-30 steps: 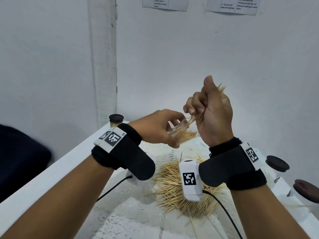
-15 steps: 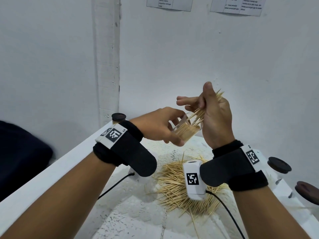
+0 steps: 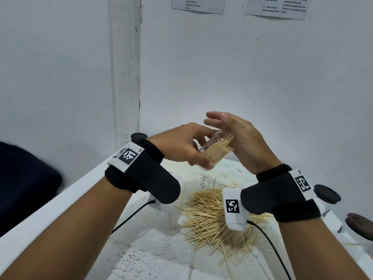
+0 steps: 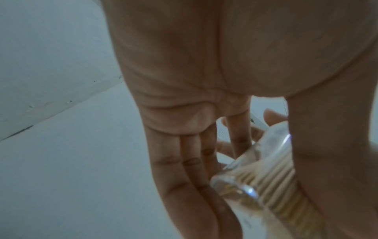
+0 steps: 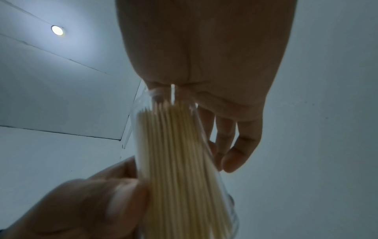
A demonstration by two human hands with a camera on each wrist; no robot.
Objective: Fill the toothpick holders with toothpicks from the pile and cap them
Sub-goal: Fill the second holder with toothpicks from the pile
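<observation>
Below, white lace-clothed table (image 3: 161,249) by white walls; left hand (image 3: 181,146) gripping toothpick holder (image 3: 214,152), right hand (image 3: 242,138) loose-fingered.

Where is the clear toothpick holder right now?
In the head view, the clear holder is held tilted in the air at centre, gripped by the left hand, its mouth against the open right hand's palm, above the toothpick pile.

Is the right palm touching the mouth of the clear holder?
Touching. Right wrist view shows the holder rim and toothpick tips butting against the right hand palm.
</observation>
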